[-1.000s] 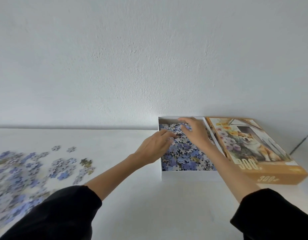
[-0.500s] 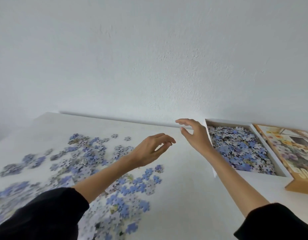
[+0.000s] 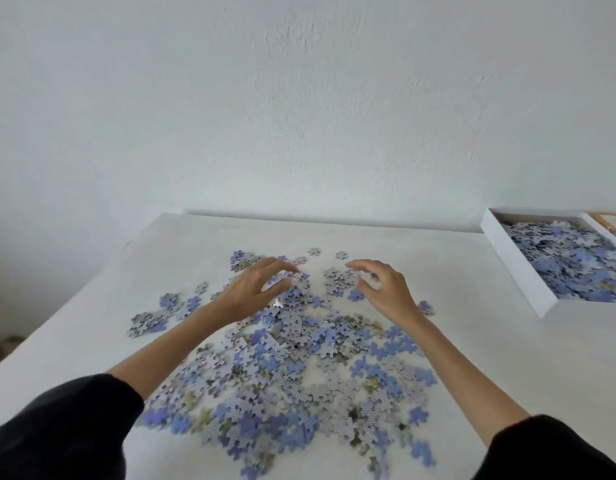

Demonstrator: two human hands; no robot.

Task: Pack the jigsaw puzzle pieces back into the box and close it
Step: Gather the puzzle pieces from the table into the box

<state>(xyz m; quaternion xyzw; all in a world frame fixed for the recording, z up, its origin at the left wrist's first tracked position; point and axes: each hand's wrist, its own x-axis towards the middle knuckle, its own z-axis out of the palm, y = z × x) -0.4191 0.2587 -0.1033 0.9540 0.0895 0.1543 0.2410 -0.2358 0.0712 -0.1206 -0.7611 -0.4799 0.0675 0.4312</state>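
A wide heap of loose blue and grey jigsaw pieces point(image 3: 299, 368) covers the middle of the white table point(image 3: 472, 341). My left hand point(image 3: 258, 289) hovers over the far part of the heap, fingers loosely curved, fingertips at the pieces. My right hand point(image 3: 382, 285) is beside it over the same far part, fingers curved and spread, holding nothing. The white box bottom point(image 3: 517, 268) lies at the right edge of the view, filled with many pieces. A sliver of the orange lid point(image 3: 614, 225) shows beyond it.
A white wall rises right behind the table's far edge. The table's left edge runs diagonally at the left, with floor beyond it. A small separate cluster of pieces point(image 3: 154, 318) lies left of the heap. Bare table surface separates heap and box.
Both hands left the box and swung left across the table to the loose heap. The view turned left with them, so the box now sits at the right edge.
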